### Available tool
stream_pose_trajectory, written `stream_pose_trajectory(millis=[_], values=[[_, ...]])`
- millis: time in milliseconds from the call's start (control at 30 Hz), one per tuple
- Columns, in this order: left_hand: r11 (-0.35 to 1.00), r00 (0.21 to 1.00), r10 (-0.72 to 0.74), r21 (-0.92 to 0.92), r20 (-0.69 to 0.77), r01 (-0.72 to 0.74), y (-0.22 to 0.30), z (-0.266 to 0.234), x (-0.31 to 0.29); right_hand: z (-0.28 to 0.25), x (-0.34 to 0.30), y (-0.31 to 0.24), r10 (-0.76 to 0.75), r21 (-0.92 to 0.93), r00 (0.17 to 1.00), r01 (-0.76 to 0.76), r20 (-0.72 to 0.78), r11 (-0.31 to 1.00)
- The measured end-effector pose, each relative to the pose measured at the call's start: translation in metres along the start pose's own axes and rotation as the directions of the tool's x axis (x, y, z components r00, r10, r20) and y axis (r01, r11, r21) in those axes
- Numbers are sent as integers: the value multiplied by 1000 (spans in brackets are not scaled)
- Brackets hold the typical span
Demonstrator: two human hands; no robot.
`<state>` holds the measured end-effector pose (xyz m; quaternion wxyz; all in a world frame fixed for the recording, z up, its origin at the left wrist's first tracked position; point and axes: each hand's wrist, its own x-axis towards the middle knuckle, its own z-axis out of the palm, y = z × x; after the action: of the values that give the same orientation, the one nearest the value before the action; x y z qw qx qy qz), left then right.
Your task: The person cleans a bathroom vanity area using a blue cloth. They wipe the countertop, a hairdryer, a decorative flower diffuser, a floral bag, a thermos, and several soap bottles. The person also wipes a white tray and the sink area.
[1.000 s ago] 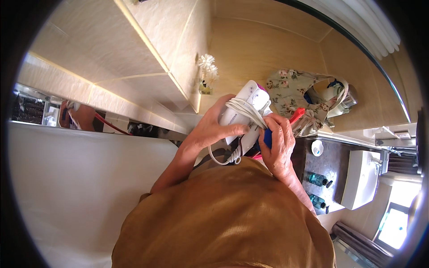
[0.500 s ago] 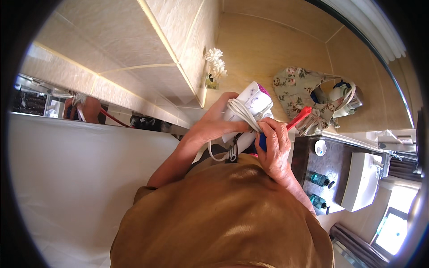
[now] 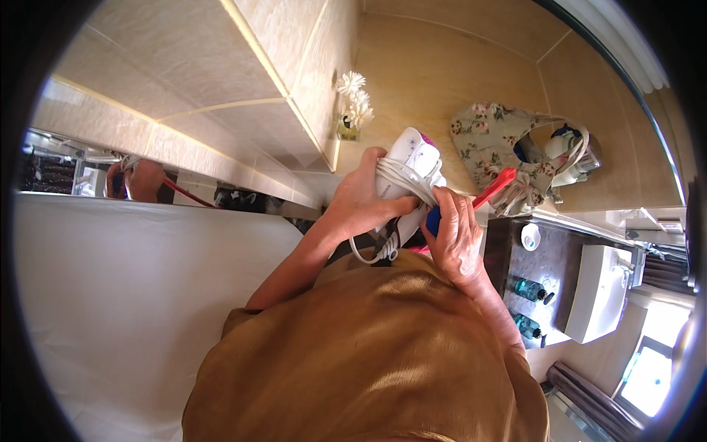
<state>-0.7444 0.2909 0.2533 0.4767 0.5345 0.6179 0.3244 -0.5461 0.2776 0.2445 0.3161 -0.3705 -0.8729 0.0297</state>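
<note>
A white hair dryer (image 3: 416, 151) with a magenta end is held in front of my body, its white cord (image 3: 401, 175) wound around it. My left hand (image 3: 357, 202) is closed around the dryer's left side, thumb lying across it below the wound cord. On the other side my right hand (image 3: 460, 239) is closed, its fingertips at the cord. A red stick-like thing (image 3: 495, 188) juts up from that hand, and a blue piece (image 3: 433, 221) shows by its thumb. Whether red and blue belong together is hidden by the fingers. A loop of cord hangs below the dryer.
A floral fabric bag (image 3: 475, 144) stands beyond my right hand. White flowers (image 3: 355, 103) sit by the tiled wall corner. At right, a dark counter (image 3: 563, 258) bears a small white bowl (image 3: 530, 236), teal pump bottles (image 3: 527, 289) and a white basin (image 3: 598, 295). A white surface (image 3: 140, 272) lies left.
The dryer is tipped slightly and sits a little lower at its top. Both hands keep their grip, with only small shifts; the view has moved slightly.
</note>
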Motion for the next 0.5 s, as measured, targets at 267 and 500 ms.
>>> stream_pose_trajectory(millis=[267, 500], values=[[988, 996, -88, 130, -11, 89, 5, 0, -3, 8, 0, 5, -32, -45, 993, 37, 113, 998], [992, 996, -95, 83, -2, 94, -1, -4, -2, 12, 3, 10, 78, 140, 993, -90, 92, 986]])
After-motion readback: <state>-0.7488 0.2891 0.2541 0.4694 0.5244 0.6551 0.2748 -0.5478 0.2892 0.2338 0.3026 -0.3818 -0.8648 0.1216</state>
